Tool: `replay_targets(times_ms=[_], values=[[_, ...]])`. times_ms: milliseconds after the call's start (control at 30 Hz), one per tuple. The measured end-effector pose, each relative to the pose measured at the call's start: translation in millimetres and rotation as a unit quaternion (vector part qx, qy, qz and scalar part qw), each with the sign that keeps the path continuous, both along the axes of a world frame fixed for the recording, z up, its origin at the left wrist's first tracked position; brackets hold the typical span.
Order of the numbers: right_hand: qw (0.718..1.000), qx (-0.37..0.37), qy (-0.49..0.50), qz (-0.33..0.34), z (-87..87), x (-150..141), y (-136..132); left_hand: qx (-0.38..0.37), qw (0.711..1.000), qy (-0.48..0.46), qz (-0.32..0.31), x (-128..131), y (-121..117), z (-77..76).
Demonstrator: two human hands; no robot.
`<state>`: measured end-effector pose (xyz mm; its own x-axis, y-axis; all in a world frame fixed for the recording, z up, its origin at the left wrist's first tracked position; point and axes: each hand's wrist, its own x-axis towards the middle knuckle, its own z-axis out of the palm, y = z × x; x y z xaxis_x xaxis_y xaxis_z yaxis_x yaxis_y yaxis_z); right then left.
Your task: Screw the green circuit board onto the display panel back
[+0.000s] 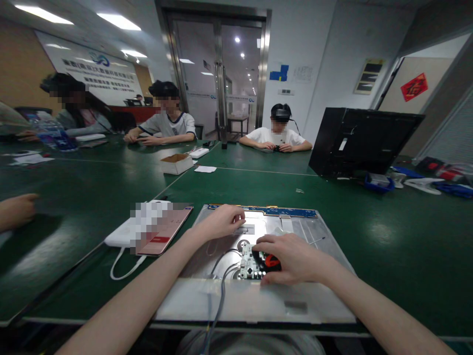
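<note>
A metal-backed display panel [318, 246] lies flat on the table before me, with a narrow blue circuit strip [306, 213] along its far edge. On its middle rests a small light-coloured circuit board [248, 264], from which grey cables [222, 291] run down toward me. My right hand [291, 256] is curled over the board, thumb and fingers around a black-and-red object [271, 261] whose kind is partly hidden. Above the panel's upper left, my left hand [226, 220] has its fingers bent and closed; whatever is in them, if anything, is hidden.
Left of the panel lie a white power bank [123, 234], a pink-screened phone [166, 231] and a white cable [127, 273]. An open small box [176, 164] stands farther back. A black monitor-like case [358, 143] and blue tray [379, 183] are at right. Several people sit around the table.
</note>
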<state>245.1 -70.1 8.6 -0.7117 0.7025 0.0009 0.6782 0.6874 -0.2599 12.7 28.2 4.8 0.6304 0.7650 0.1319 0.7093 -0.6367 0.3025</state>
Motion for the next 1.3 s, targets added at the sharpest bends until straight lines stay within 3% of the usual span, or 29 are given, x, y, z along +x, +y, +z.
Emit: replay_targets(times_ms=[100,167,233,333,400,467,600,667,800,1000,1300], values=[[0.997,0.014,0.073,0.000,4.1,10.2,4.5,-0.002,1.000,0.004,0.003,-0.2,0.7,-0.5],[0.980,0.054,0.189,-0.027,7.9,19.6,8.5,-0.003,1.000,0.006,0.003,-0.5,1.0,-1.1],[0.933,0.128,0.324,-0.092,11.7,29.5,12.7,-0.002,1.000,0.006,0.003,-1.0,1.0,-1.6],[0.830,0.196,0.485,-0.194,16.0,43.1,19.1,0.001,1.000,0.001,0.000,-1.7,1.0,-2.0],[0.784,0.155,0.562,-0.213,16.8,50.1,24.9,0.008,1.000,0.000,-0.001,-2.2,1.4,-1.8],[0.763,0.081,0.607,-0.207,14.5,54.7,32.8,0.018,1.000,0.003,0.001,-3.1,2.2,-1.2],[0.746,-0.150,0.608,-0.225,-2.2,55.1,51.1,0.031,0.999,0.008,0.024,-7.0,4.4,1.8],[0.736,-0.217,0.595,-0.239,-14.0,52.4,58.2,0.027,0.999,0.016,0.044,-10.0,5.7,4.2],[0.730,-0.250,0.590,-0.237,-30.0,48.5,64.4,-0.015,0.997,0.043,0.064,-16.2,7.5,9.8],[0.714,-0.270,0.607,-0.222,-32.1,48.6,63.5,-0.119,0.990,0.060,0.042,-17.5,4.2,12.3],[0.704,-0.290,0.615,-0.206,-30.5,43.2,59.2,-0.091,0.995,0.036,0.025,-10.1,3.4,0.9]])
